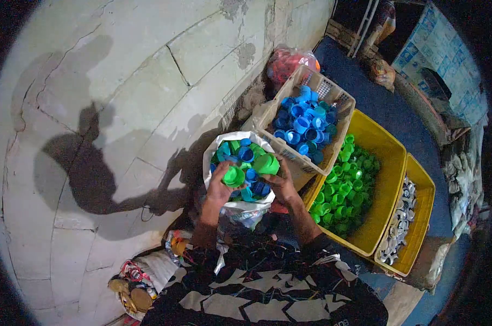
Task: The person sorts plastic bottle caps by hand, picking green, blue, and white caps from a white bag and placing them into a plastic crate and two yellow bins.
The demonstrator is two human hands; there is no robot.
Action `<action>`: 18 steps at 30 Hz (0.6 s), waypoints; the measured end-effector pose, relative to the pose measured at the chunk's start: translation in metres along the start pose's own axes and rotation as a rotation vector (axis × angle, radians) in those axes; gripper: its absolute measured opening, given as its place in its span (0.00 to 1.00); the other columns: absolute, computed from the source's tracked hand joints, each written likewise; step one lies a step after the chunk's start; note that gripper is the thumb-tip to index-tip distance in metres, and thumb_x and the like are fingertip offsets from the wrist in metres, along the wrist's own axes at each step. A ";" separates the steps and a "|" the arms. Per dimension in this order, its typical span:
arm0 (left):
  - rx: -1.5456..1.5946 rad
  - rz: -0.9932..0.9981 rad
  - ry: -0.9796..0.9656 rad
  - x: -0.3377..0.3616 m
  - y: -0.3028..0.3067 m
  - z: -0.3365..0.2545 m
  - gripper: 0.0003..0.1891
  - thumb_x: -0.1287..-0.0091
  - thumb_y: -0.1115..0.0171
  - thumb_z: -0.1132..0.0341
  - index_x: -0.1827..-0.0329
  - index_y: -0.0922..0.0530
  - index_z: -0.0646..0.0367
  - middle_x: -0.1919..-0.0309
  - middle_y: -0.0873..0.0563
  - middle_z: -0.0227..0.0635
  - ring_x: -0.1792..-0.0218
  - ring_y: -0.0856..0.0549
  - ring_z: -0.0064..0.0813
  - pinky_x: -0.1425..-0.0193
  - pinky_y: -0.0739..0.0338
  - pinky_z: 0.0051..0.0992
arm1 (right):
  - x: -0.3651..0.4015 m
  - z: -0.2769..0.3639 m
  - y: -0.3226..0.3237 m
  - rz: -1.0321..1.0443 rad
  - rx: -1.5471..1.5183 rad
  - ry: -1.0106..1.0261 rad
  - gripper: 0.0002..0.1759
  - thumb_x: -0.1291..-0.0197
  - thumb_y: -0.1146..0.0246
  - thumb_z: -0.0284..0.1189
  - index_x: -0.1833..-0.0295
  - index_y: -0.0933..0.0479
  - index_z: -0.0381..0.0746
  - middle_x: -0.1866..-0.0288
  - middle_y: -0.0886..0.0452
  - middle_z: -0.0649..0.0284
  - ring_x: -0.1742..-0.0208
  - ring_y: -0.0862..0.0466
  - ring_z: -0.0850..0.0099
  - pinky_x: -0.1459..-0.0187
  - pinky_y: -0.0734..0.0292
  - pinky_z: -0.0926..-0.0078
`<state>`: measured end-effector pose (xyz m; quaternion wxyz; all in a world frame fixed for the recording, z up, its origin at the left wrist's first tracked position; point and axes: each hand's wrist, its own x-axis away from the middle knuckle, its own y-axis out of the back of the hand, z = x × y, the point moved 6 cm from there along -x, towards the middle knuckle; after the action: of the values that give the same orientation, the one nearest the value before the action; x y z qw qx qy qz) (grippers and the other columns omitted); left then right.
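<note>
My left hand (pixel 219 186) is closed round a bright green plastic cap (pixel 233 176). Just to its right, my right hand (pixel 283 185) grips another green cap (pixel 266 164), perhaps more than one stacked together. Both hands are over an open white sack (pixel 207 157) filled with mixed blue, teal and green caps. Among those in the sack lies a blue cap (pixel 246 155). Parts of the sack's contents are hidden behind my hands.
Right of the sack stands a pale crate (pixel 338 89) of blue caps. Beyond it are a yellow bin (pixel 384 141) of green caps and a smaller yellow bin (pixel 422 190) of grey-white pieces. A cracked wall (pixel 132 98) rises on the left. A sack of mixed items (pixel 159 266) sits lower left.
</note>
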<state>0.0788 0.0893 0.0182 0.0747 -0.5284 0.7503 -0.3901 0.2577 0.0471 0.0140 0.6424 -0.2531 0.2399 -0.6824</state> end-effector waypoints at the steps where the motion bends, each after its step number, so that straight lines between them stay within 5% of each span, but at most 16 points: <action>1: -0.102 -0.014 0.010 -0.001 -0.002 -0.002 0.15 0.33 0.40 0.56 0.50 0.26 0.55 0.59 0.18 0.35 0.63 0.16 0.32 0.66 0.15 0.42 | -0.002 0.002 -0.004 0.018 0.063 0.025 0.38 0.51 0.32 0.14 0.35 0.39 0.43 0.39 0.29 0.62 0.39 0.27 0.68 0.42 0.25 0.66; 4: -0.594 -0.143 0.046 0.003 -0.008 -0.003 0.16 0.36 0.35 0.51 0.60 0.24 0.55 0.65 0.18 0.34 0.67 0.17 0.29 0.70 0.16 0.39 | 0.000 0.011 -0.019 0.031 0.456 0.082 0.36 0.50 0.29 0.19 0.35 0.37 0.41 0.42 0.26 0.62 0.40 0.26 0.67 0.42 0.25 0.66; 8: -1.081 -0.084 -0.152 -0.010 -0.007 -0.013 0.28 0.46 0.27 0.48 0.52 0.20 0.60 0.58 0.16 0.37 0.59 0.17 0.31 0.55 0.21 0.33 | 0.000 0.020 -0.034 0.093 0.673 0.081 0.42 0.55 0.23 0.28 0.34 0.35 0.41 0.43 0.22 0.60 0.40 0.23 0.67 0.39 0.28 0.67; 11: -1.100 -0.026 -0.055 -0.002 -0.022 -0.020 0.35 0.50 0.25 0.48 0.44 0.22 0.63 0.54 0.16 0.39 0.55 0.17 0.31 0.49 0.25 0.29 | 0.000 0.026 -0.035 0.104 0.794 0.085 0.42 0.56 0.22 0.28 0.34 0.33 0.40 0.41 0.22 0.58 0.40 0.23 0.68 0.39 0.28 0.68; 16: -0.683 -0.024 0.153 0.002 -0.014 -0.004 0.30 0.44 0.28 0.50 0.44 0.22 0.62 0.54 0.16 0.37 0.54 0.17 0.29 0.48 0.25 0.28 | -0.004 0.028 -0.035 0.128 0.704 0.094 0.42 0.57 0.22 0.31 0.34 0.32 0.40 0.40 0.22 0.56 0.40 0.23 0.67 0.39 0.28 0.67; 18: -0.624 0.049 0.163 -0.004 -0.011 0.003 0.28 0.41 0.30 0.52 0.44 0.22 0.62 0.54 0.16 0.36 0.55 0.17 0.27 0.50 0.25 0.27 | -0.001 0.039 -0.045 0.171 0.957 0.172 0.41 0.57 0.22 0.30 0.35 0.31 0.40 0.41 0.22 0.56 0.40 0.23 0.67 0.38 0.28 0.68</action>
<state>0.0902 0.0896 0.0223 -0.1420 -0.4748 0.8496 -0.1803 0.2496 0.0509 0.0731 0.7182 0.1485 -0.0283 -0.6793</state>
